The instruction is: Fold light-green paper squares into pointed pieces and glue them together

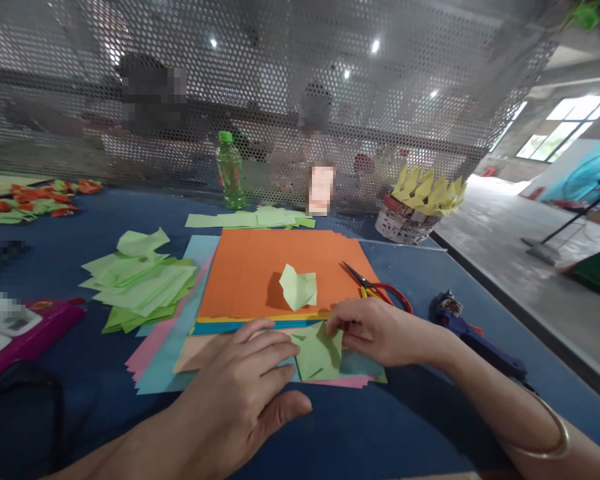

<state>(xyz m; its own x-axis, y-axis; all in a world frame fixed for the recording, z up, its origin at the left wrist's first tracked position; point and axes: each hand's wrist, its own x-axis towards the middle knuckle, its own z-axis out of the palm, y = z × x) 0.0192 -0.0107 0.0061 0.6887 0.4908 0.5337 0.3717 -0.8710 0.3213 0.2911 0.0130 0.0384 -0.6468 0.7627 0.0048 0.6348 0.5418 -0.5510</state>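
A light green square of paper [319, 357] with fold creases lies near the front edge of a stack of coloured sheets. My right hand [375, 330] pinches its upper right corner between thumb and fingers. Flat and spread, my left hand [253, 380] rests at the paper's left side, its fingertips touching the edge. Just above, a partly folded pale green paper piece [299, 288] stands on the orange sheet [260, 257]. Red-handled scissors [380, 288] lie to the right, close behind my right hand.
Green paper squares [145, 280] are piled on the left, with green strips [255, 218] behind. A green bottle [230, 173] stands by the perforated metal screen [270, 80]. On the right are a paper-filled container [405, 220] and a dark blue tool [480, 343]. Orange-green folded pieces [40, 200] lie far left.
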